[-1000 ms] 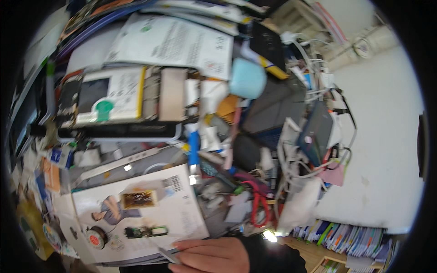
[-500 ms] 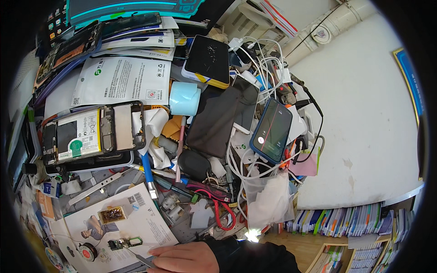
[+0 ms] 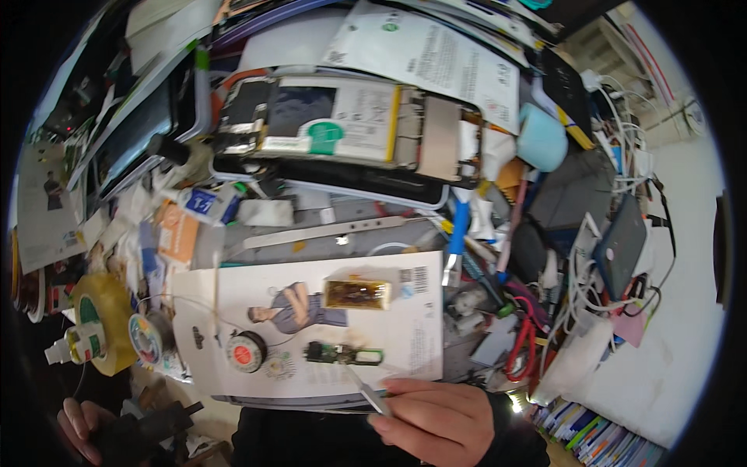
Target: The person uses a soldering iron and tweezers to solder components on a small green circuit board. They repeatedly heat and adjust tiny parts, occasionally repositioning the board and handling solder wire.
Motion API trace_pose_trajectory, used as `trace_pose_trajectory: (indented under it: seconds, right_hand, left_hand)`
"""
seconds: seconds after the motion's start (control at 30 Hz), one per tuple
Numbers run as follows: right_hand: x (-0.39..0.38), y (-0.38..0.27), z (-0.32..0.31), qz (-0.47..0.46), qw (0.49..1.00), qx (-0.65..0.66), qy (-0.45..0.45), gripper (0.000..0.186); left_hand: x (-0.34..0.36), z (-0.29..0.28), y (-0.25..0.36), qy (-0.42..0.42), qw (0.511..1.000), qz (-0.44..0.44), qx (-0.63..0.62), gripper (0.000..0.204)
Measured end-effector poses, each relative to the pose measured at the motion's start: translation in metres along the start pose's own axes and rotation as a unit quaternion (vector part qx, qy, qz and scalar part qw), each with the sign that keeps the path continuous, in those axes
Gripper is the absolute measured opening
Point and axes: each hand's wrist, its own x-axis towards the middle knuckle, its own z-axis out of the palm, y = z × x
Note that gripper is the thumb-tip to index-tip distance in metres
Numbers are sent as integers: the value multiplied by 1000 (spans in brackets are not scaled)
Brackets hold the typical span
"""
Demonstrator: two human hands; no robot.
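My right hand (image 3: 436, 424) grips silver tweezers (image 3: 366, 391), tips near a small green circuit board (image 3: 344, 352) on a printed white package (image 3: 416, 327) showing a figure. Also on it are a yellow-brown rosin block (image 3: 356, 293) and a round red-and-white tin or spool (image 3: 246, 351). At lower left my left hand (image 3: 83, 428) closes on a black object (image 3: 140, 432), blurred and hard to identify. A solder reel (image 3: 148, 338), a large yellow tape roll (image 3: 109, 327) and a capped bottle (image 3: 72, 350) lie left of the package.
Behind are an opened phone (image 3: 327, 128), white envelopes (image 3: 420, 54), a blue roll (image 3: 541, 138), a blue-handled brush (image 3: 459, 233) and a metal strip (image 3: 311, 233). Tangled white cables (image 3: 595, 288), a phone (image 3: 620, 245) and red scissors (image 3: 523, 350) crowd the right. Booklets (image 3: 599, 432) line the lower right.
The view has swung left, shifting the bench rightward in the picture. My left hand with the black object has come into view at lower left. My right hand still holds the tweezers by the board.
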Motion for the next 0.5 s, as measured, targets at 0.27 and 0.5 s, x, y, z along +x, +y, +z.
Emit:
trace_pose_trajectory:
  seconds: [0.27,0.5]
  right_hand:
    - [-2,0,4,6,1000,12,4,21]
    - [-5,4,12,-10,999,-3,46,19]
  left_hand:
    - [-6,-18,14,134,990,3,40,32]
    - [-8,-17,15,139,990,-1,31,27]
